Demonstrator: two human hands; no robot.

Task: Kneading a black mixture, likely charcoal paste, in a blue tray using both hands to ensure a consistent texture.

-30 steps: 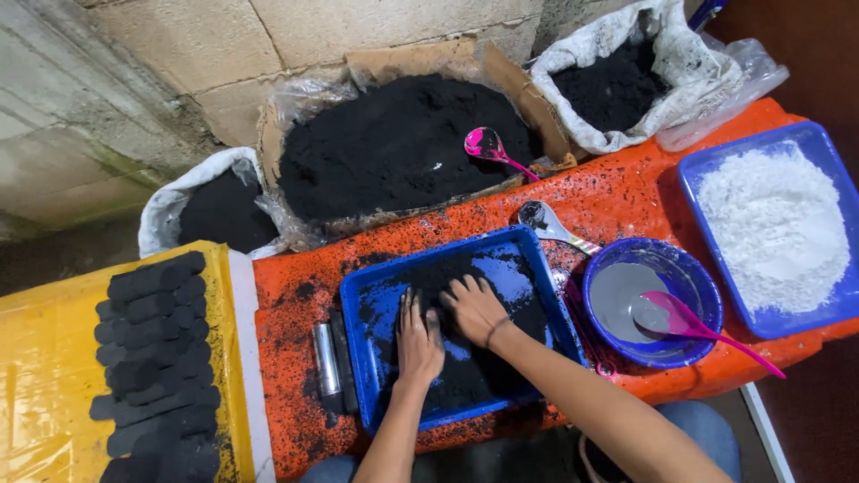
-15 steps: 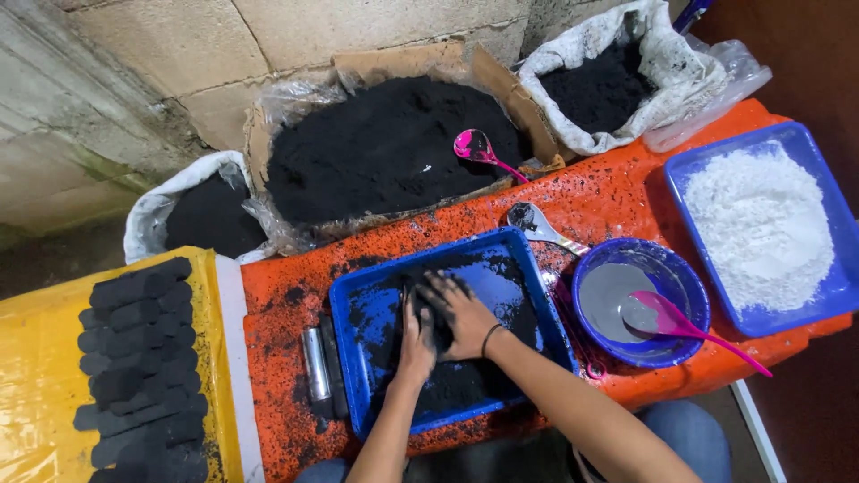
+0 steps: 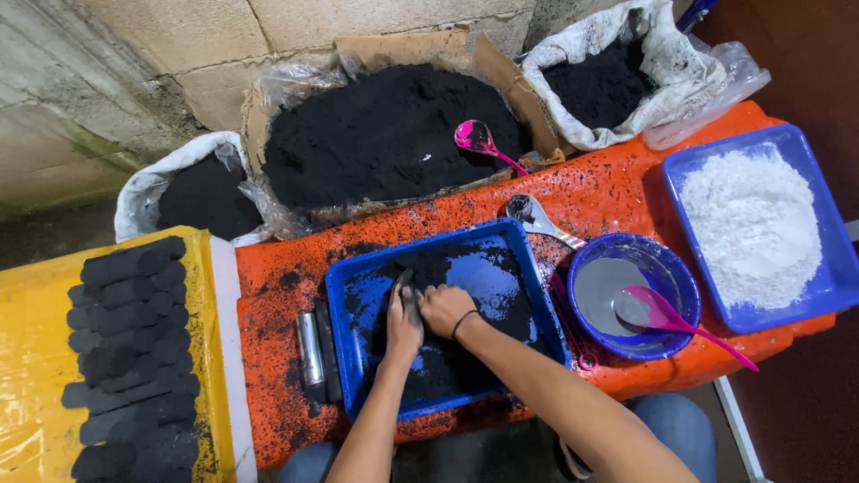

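A person's two bare hands worked a mound of black charcoal powder (image 3: 447, 358) inside a shallow blue plastic tray (image 3: 344, 295) at the centre of an orange, soot-stained counter (image 3: 277, 358). The left hand (image 3: 403, 320) and right hand (image 3: 445, 309) sat side by side, touching, their fingers curled down and closed around a clump of the damp-looking powder, apparently pressing it together. It seemed the gathering and kneading stage; shaping a firm piece would next call for steady squeezing.

At nine o'clock of the tray lay a short shiny metal tube (image 3: 310, 347). Farther at nine o'clock, a yellow sheet (image 3: 36, 376) carried rows of stubby black briquettes (image 3: 125, 349), matte and cylindrical.

At three o'clock stood a round blue bowl (image 3: 680, 277) of smooth grey paste with a pink plastic spoon (image 3: 667, 317); beyond it a blue tray of fluffy white powder (image 3: 752, 224). A metal spoon (image 3: 532, 215) lay at one o'clock.

At twelve o'clock, a plastic-lined cardboard box (image 3: 394, 134) was heaped with black powder and held a pink scoop (image 3: 479, 141); white sacks (image 3: 626, 72) of the same flanked it.
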